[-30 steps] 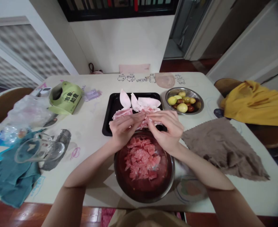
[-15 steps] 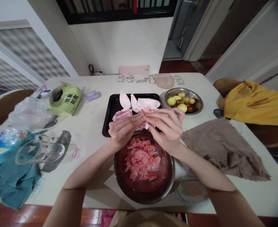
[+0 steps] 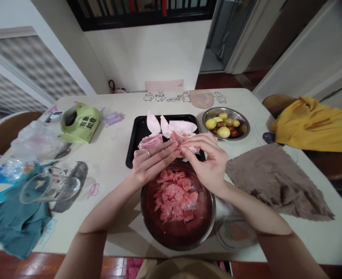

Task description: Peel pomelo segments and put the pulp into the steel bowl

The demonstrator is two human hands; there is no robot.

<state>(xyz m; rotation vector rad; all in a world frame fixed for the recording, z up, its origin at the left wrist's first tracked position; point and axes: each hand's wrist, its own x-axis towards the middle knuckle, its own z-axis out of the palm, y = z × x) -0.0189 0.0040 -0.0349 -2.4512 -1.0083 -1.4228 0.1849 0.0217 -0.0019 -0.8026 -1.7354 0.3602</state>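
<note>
My left hand [image 3: 155,161] and my right hand [image 3: 207,164] meet over the near side of a black baking tray [image 3: 134,135]. Fingertips of both are closed on a pink pomelo segment [image 3: 177,138], mostly covered by the fingers. Directly below, a steel bowl [image 3: 173,244] holds a heap of peeled red pomelo flesh [image 3: 175,195]. Pale pieces of thick pomelo rind [image 3: 183,126] stand and lie at the back of the tray. Crumpled pink membranes [image 3: 150,142] rest at its left, and more lie partly behind my right fingers.
A smaller steel bowl [image 3: 242,133] of green and brown fruits stands back right, near a brown cloth [image 3: 275,182]. At left are a green paper box [image 3: 82,122], a clear plastic bag [image 3: 37,137], a glass pitcher [image 3: 50,184] and a teal cloth [image 3: 19,221].
My right hand has turned and its fingers have drawn down into a pinch. My left fingers lie flatter, and more of the pink segment shows between the hands.
</note>
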